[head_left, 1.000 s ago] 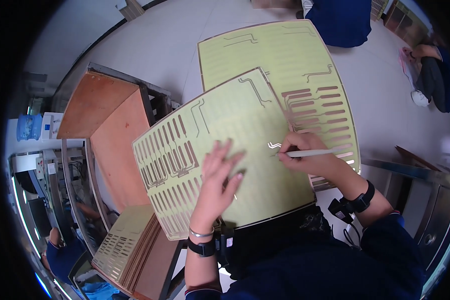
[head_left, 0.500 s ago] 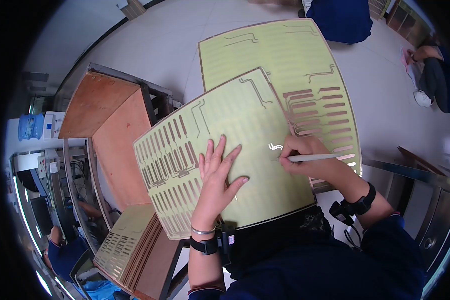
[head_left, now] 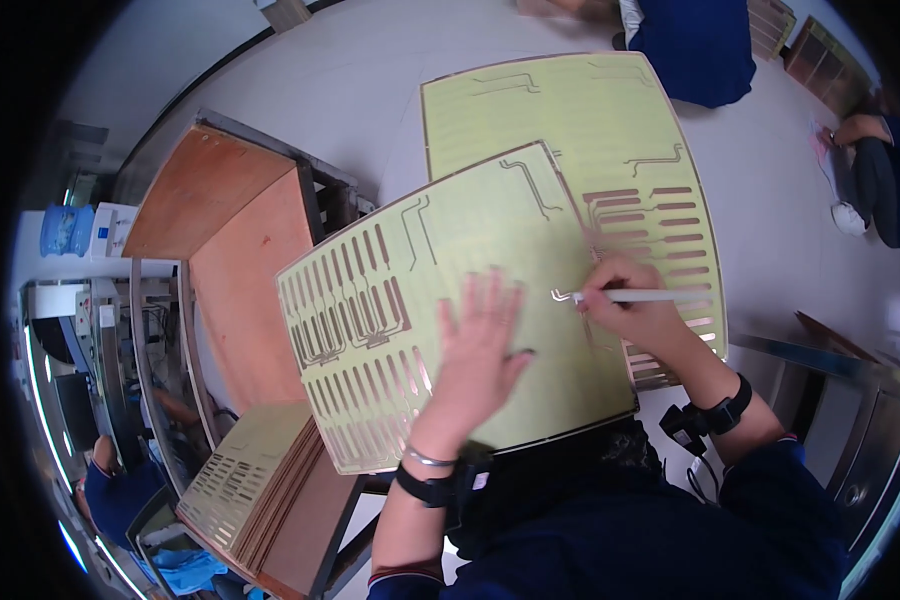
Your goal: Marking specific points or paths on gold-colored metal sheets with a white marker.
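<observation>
A large pale yellow-green circuit board panel (head_left: 490, 225) with copper-coloured traces and slots lies at a slant in front of me. My right hand (head_left: 625, 300) pinches a slim white pen-like tool (head_left: 660, 296); its tip is beside a small shiny bent trace (head_left: 560, 295) on the panel. Whether it touches cannot be made out. Fingers spread, my left hand (head_left: 478, 350) is over the panel's middle, smeared by motion; I cannot tell if it presses on the surface. Beneath the slanted panel, a second similar panel (head_left: 560, 110) extends toward the far right.
To the left stands a wooden-lined rack (head_left: 245, 270). Low beside it is a stack of similar panels (head_left: 245, 470). A metal cabinet (head_left: 870, 440) is at the right. Co-workers are at the far top (head_left: 690, 45), far right (head_left: 885, 180) and lower left (head_left: 120, 490).
My left hand has slid rightward over the panel. The white tool's tip has moved farther from me, up to the shiny trace. The whole view has shifted slightly.
</observation>
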The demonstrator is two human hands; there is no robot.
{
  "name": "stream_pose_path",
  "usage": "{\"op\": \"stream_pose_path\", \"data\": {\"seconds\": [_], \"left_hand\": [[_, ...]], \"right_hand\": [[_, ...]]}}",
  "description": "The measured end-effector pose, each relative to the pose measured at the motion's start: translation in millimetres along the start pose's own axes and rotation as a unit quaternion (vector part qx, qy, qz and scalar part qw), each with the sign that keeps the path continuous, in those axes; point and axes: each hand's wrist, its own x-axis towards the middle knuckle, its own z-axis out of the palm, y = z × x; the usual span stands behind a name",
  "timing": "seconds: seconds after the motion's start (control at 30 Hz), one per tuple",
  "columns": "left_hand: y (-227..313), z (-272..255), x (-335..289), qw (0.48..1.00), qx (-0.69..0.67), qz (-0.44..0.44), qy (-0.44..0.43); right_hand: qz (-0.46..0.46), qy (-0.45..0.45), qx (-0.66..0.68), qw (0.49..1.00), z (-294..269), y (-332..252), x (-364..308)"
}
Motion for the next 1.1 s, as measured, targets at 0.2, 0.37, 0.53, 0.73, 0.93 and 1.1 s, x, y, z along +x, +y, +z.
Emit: {"op": "stream_pose_path", "data": {"seconds": [0.2, 0.37, 0.53, 0.73, 0.93, 1.1], "left_hand": [[70, 18, -16, 0.831, -0.284, 0.373, -0.300], [29, -21, -26, 0.874, -0.371, 0.132, -0.285], [-65, -38, -60, 0.892, -0.349, -0.182, 0.224], [-168, -15, -171, 0.817, -0.111, -0.379, 0.419], [-165, -1, -186, 0.732, -0.342, -0.450, 0.381], [-156, 11, -180, 0.651, -0.447, -0.370, 0.490]], "right_hand": [[0.144, 0.094, 0.238, 0.956, 0, -11, 1], [0.050, 0.058, 0.107, 0.991, 7, -5, -3], [0.032, 0.042, 0.045, 0.998, 8, 1, -2], [0.058, 0.082, 0.062, 0.993, 15, -22, 2], [-0.064, 0.153, -0.153, 0.974, 17, -10, 7], [-0.064, 0.202, -0.145, 0.966, 20, -8, 9]]}}
